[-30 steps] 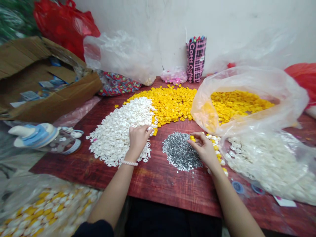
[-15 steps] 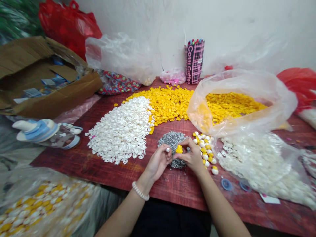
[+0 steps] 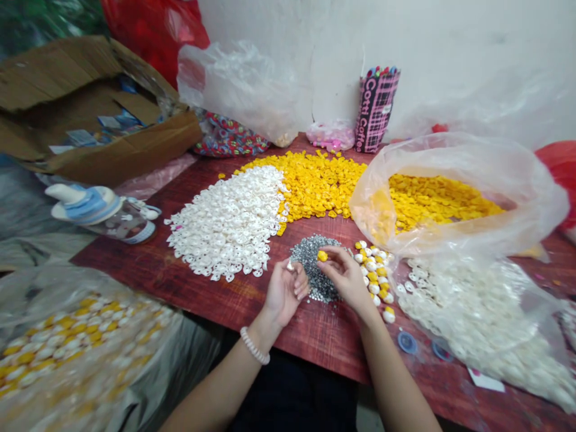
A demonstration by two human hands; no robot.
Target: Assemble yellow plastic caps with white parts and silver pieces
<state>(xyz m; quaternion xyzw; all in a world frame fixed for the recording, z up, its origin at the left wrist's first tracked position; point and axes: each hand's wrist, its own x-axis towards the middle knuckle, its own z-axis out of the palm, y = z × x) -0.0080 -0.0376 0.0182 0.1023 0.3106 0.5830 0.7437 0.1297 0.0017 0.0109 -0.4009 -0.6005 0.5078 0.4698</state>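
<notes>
My right hand [image 3: 346,277] pinches a small yellow plastic piece [image 3: 323,255] between thumb and fingertips, above the heap of small grey beads [image 3: 310,249]. Left of it, my left hand [image 3: 285,291] is closed with its fingers curled, palm partly up. A small white piece [image 3: 290,264] shows at its thumb and index tip, its exact shape too small to make out. Just beyond my right hand lies a cluster of joined yellow-and-white pieces [image 3: 373,273]. A pile of flat white pieces [image 3: 225,222] and a pile of yellow pieces [image 3: 324,183] spread behind and left of the beads.
An open plastic bag [image 3: 454,237] of yellow pieces and a clear bag of white pieces [image 3: 486,324] lie right. Blue round caps [image 3: 407,342] are near the front edge. Left are a bottle [image 3: 105,213], a cardboard box [image 3: 126,150] and a sack of yellow-and-white pieces [image 3: 81,336].
My hands have moved apart slightly, the left one leftward. My right hand still holds the yellow piece, now turned and higher. The whole view has shifted and tilted a little.
</notes>
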